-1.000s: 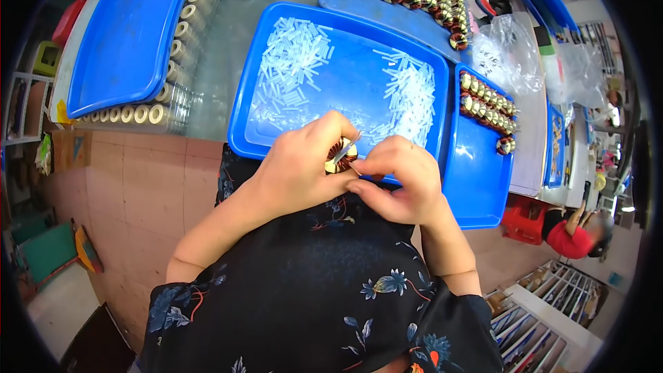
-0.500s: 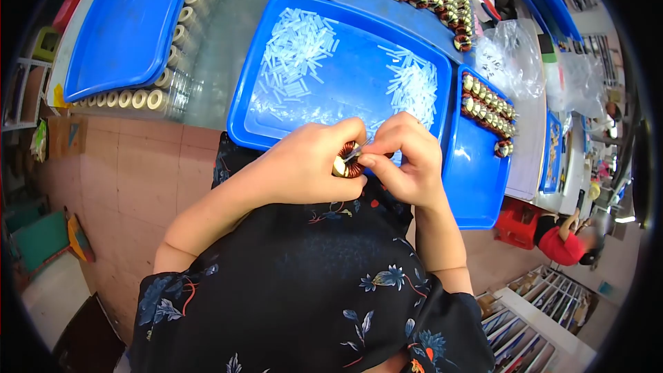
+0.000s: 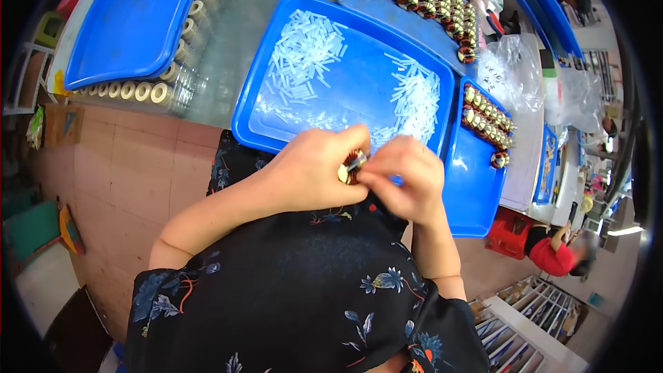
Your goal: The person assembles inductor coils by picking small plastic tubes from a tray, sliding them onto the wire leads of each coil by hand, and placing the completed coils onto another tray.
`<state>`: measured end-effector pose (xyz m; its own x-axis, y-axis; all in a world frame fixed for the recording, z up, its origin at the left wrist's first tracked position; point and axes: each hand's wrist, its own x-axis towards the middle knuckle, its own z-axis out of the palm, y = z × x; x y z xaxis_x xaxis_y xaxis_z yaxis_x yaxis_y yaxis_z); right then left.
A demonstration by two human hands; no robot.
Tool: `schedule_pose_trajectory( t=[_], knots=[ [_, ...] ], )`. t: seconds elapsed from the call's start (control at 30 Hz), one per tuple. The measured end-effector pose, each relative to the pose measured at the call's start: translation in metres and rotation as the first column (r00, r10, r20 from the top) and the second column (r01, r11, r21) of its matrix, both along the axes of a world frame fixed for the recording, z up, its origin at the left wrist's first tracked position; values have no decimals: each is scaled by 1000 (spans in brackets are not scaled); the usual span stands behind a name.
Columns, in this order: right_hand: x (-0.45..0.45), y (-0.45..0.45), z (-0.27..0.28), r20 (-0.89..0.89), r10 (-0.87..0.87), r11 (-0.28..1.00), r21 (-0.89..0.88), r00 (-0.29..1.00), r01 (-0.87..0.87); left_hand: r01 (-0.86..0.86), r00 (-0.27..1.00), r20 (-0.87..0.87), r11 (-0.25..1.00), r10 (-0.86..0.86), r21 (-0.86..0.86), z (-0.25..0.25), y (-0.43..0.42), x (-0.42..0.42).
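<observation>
Nearest is a dark floral top (image 3: 311, 262). In front of it, at the near edge of the tube tray (image 3: 359, 62), the left hand (image 3: 321, 166) holds a wound coil (image 3: 344, 174) between thumb and fingers. The right hand (image 3: 407, 173) is narrow, thumb and forefinger together at the coil's right side; whether they grip a part of it, I cannot tell.

The tube tray is blue and lies at the near edge of the surface (image 3: 228, 55). Clear tubes (image 3: 304, 48) heap in its far left corner, and more lie along its right edge. Just to the right, the narrow tray (image 3: 473, 193) has two rows of coils across its far end and one coil apart by its right edge.

At the surface's left edge is another blue tray (image 3: 131, 14), with pale rings (image 3: 160, 93) along its right and near edges. Beyond the tube tray, the far tray (image 3: 366, 7) bears many rows of coils; a clear bag (image 3: 514, 72) lies near its right corner.

In the room, tiled floor (image 3: 138, 159) spreads left, racks (image 3: 535, 318) stand right, and past them a person in red (image 3: 552, 255) is beside a red stool (image 3: 509, 231).
</observation>
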<state>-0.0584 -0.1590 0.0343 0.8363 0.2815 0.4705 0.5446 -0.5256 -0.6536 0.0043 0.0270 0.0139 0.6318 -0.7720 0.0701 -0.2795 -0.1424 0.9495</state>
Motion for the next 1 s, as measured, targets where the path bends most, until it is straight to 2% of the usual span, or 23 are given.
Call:
schedule_pose_trajectory(
  t=[0.07,0.13,0.2,0.23,0.27,0.33,0.47,0.53,0.6,0.63,0.67,0.7,0.73,0.77,0.8,0.87,1.0],
  knots=[
    [-7,11,14,95,22,994,-105,995,-11,42,999,8,997,-41,-60,-2,2,-1],
    [-11,12,21,116,59,978,-208,991,-34,50,998,-30,997,-51,-53,2,2,-4],
    [-2,1,17,27,89,985,-152,996,-83,51,998,-35,998,-52,-36,3,2,-4],
    [8,-8,10,11,54,993,-105,998,-52,18,994,-104,1000,-18,6,5,1,-4],
    [9,-7,12,5,11,994,-112,1000,-10,19,998,-64,1000,-21,-23,4,1,-4],
    [1,7,15,78,50,990,-132,996,-39,13,1000,22,997,-11,-82,0,1,-1],
    [10,1,7,-27,-4,996,-93,1000,1,-16,995,-97,1000,18,19,-1,2,0],
    [10,11,11,-53,-22,998,-57,998,19,-9,993,-118,1000,6,-19,0,5,5],
    [21,5,17,-215,119,993,7,969,-120,14,980,-200,1000,-19,-27,2,12,3],
    [28,-2,22,-384,199,975,168,902,-143,22,964,-262,996,-45,-88,-2,13,0],
    [37,-10,26,-523,295,936,325,800,-133,49,948,-312,996,-71,-76,-1,17,-1],
    [46,-18,8,-466,142,966,260,873,-18,76,927,-363,995,-94,-66,4,21,-1],
    [59,-14,6,-459,-27,995,72,888,67,101,904,-412,993,-116,-58,9,25,-1],
    [68,-7,3,-435,-40,999,-37,899,27,138,839,-524,989,-148,-57,11,31,0],
    [74,1,-3,-408,-53,989,-145,911,-7,143,859,-490,988,-149,-51,11,36,1],
    [81,15,-22,-397,-18,975,-211,918,-72,154,893,-422,987,-156,-39,10,43,1],
    [92,28,-38,-366,-79,939,-339,927,-54,72,954,-284,994,-94,-88,1,50,-5]
  ],
)
